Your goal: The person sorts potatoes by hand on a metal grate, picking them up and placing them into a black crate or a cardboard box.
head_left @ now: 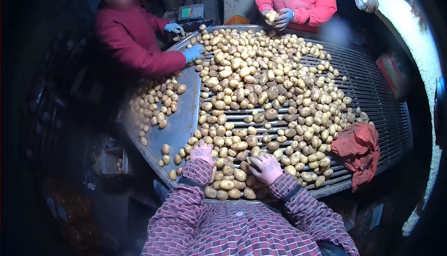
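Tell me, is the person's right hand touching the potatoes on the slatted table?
Touching. The head view shows the right hand lying curled on the potatoes, fingers pressed among them with no gap.

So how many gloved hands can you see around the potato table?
4. The person in the dark red jacket has one blue-gloved hand near the scale and one on the pale yellow potatoes. The person in the pink-red jacket clasps two together. Others may be hidden.
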### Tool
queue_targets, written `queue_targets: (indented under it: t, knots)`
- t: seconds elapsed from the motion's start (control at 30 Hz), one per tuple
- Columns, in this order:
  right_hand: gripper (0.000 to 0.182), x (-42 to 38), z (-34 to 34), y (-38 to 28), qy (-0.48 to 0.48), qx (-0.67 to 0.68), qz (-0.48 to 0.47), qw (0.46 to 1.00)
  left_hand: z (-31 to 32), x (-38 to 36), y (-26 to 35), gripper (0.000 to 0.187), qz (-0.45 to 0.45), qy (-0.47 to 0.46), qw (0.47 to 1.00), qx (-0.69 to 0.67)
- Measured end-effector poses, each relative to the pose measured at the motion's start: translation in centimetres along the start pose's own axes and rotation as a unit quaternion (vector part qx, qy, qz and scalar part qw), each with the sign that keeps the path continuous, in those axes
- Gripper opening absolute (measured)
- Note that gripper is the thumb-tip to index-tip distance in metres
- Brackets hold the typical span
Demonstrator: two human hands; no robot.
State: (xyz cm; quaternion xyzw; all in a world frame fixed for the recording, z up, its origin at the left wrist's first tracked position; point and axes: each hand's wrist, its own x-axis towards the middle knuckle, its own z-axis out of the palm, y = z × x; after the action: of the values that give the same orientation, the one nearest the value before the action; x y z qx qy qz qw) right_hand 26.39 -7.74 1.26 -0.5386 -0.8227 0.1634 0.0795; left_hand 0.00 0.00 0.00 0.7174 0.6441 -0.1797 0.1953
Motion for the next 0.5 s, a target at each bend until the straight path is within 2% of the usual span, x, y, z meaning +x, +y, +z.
queue_targets:
  t: [0.03, 0.07, 0.1, 0.17, 0.23, 0.27, 0.3, 0.37, 0.43, 0.47, 0.5]
  knots:
    - [0.042, 1.8, -0.3, -0.5, 0.025, 0.015, 0.007, 1.0, -0.8, 0.2, -0.4, 0.063, -0.003, -0.07, 0.997, 0.03]
    - [0.041, 3.5, -0.2, -1.2, 0.08, -0.01, -0.01, 0.997, -1.4, 0.0, -0.9, 0.064, 0.008, -0.084, 0.996, 0.04]
    - [0.039, 3.9, -1.2, 0.1, 0.078, -0.035, -0.005, 0.996, -1.3, -0.2, 1.7, 0.064, 0.011, -0.1, 0.994, 0.038]
    - [0.035, 8.3, -1.2, -0.4, -0.031, -0.081, 0.0, 0.996, -2.5, 0.1, 1.7, 0.063, -0.005, -0.104, 0.992, 0.067]
    - [0.032, 10.5, -0.6, 0.4, -0.053, -0.109, -0.039, 0.992, -1.3, -0.1, 1.6, 0.061, -0.01, -0.084, 0.995, 0.056]
    - [0.033, 11.7, -0.5, 1.0, -0.049, -0.058, -0.027, 0.997, -0.3, 0.1, 1.1, 0.06, -0.006, -0.056, 0.997, 0.049]
    - [0.038, 12.9, -1.6, 1.4, -0.073, 0.073, 0.074, 0.992, 0.4, 0.2, 0.9, 0.059, 0.001, -0.03, 0.999, 0.042]
    - [0.046, 13.1, -3.9, 3.8, -0.026, 0.249, 0.194, 0.949, 0.6, -0.4, 0.2, 0.057, 0.016, 0.013, 1.0, -0.013]
    - [0.055, 12.8, -3.4, 8.9, 0.031, 0.331, 0.219, 0.918, 1.5, -0.2, -0.5, 0.058, 0.023, 0.067, 0.996, -0.062]
    - [0.056, 11.5, -2.6, 11.5, 0.098, 0.349, 0.24, 0.9, 1.9, -0.7, -2.8, 0.059, 0.037, 0.128, 0.941, -0.31]
    - [0.058, 10.9, -2.1, 12.9, 0.166, 0.368, 0.254, 0.879, 3.6, -0.4, -4.1, 0.057, -0.056, 0.07, 0.764, -0.639]
